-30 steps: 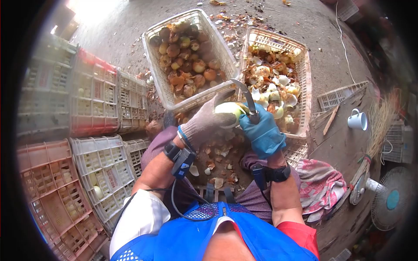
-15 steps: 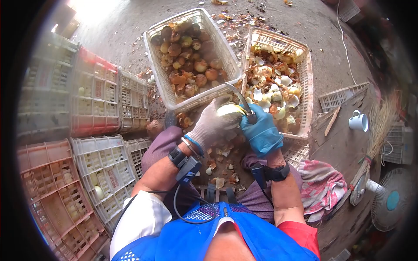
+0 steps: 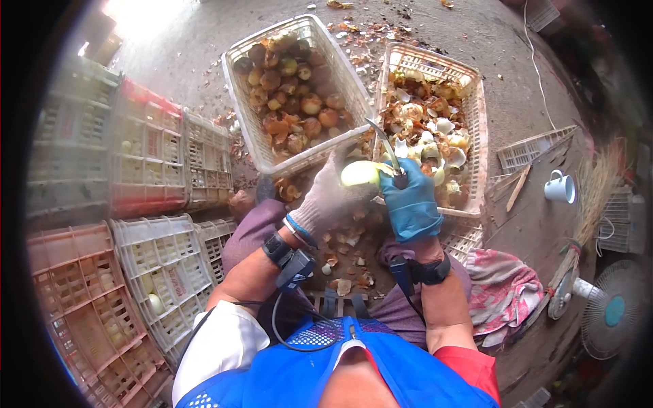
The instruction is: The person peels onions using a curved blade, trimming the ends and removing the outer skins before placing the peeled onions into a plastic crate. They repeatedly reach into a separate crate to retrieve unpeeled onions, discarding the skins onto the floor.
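My left hand (image 3: 326, 194), in a pale knitted glove, is closed around a peeled, whitish-green onion (image 3: 360, 174). Against the onion's right side is my right hand (image 3: 409, 204), in a blue rubber glove, gripping a knife with a curved blade (image 3: 389, 146) that points up and to the left. A strip of pale skin stretches between the onion and the blue glove. Just ahead stands a white crate (image 3: 306, 162) of brown unpeeled onions (image 3: 311, 103). Right of it, another crate (image 3: 481, 122) holds onion skins and peel pieces (image 3: 435, 139).
Stacked crates (image 3: 170, 272) with pale onions inside line my left. On the right are a light blue mug (image 3: 560, 188), a pink and white towel (image 3: 500, 289), a wooden stick (image 3: 519, 189) and a fan (image 3: 610, 311). Peel scraps litter the floor around the crates and between my legs.
The onion has turned, showing more of its pale side. My right hand and the knife have shifted slightly right, the blade now more upright.
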`<state>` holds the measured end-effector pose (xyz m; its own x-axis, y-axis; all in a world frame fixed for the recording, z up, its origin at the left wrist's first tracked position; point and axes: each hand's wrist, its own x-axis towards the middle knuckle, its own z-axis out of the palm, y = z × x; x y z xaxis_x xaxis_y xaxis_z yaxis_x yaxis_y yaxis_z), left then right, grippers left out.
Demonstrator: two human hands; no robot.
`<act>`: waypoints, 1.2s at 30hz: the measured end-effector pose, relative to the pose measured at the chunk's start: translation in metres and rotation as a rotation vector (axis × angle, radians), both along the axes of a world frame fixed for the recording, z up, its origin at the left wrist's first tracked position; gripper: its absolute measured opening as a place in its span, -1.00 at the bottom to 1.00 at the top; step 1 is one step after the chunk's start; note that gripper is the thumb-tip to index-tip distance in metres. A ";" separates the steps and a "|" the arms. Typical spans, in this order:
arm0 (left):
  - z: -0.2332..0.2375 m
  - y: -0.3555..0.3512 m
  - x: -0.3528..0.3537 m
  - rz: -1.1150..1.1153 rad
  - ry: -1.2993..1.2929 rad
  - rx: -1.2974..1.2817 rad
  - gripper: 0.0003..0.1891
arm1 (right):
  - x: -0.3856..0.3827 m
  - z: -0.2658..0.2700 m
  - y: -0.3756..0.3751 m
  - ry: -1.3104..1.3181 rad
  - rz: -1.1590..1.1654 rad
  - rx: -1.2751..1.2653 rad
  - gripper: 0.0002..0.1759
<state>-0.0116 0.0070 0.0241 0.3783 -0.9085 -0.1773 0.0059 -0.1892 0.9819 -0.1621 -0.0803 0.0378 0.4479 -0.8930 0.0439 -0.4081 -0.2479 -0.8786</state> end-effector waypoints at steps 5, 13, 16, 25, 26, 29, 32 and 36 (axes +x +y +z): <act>-0.004 -0.003 -0.007 0.042 -0.123 0.156 -0.09 | -0.001 -0.005 -0.002 0.069 -0.085 -0.155 -0.79; 0.012 -0.002 0.009 0.010 0.457 -0.087 -0.22 | -0.012 0.023 -0.015 0.120 -0.221 0.038 -0.80; 0.013 0.003 0.016 -0.013 1.019 -0.224 -0.20 | -0.019 0.026 -0.028 0.057 -0.349 -0.066 -0.77; 0.022 -0.004 0.024 0.019 -0.017 -0.061 -0.16 | -0.022 0.023 -0.022 0.171 0.085 -0.137 -0.63; 0.026 -0.003 0.026 0.009 0.003 -0.041 -0.16 | -0.022 0.017 -0.021 0.172 0.164 -0.161 -0.65; 0.026 0.000 0.031 -0.014 0.015 -0.033 -0.15 | -0.023 0.017 -0.018 0.226 0.262 -0.165 -0.65; 0.021 0.004 0.036 -0.021 -0.041 -0.057 -0.14 | -0.025 0.010 -0.017 0.186 0.324 -0.180 -0.64; 0.027 0.010 0.044 -0.017 -0.128 -0.024 -0.12 | -0.024 0.008 -0.014 0.172 0.345 -0.178 -0.64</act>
<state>0.0324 0.0169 0.0513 0.3808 -0.9185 -0.1066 -0.1229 -0.1645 0.9787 -0.1866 -0.0940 0.0455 0.7337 -0.6745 0.0821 -0.4118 -0.5374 -0.7359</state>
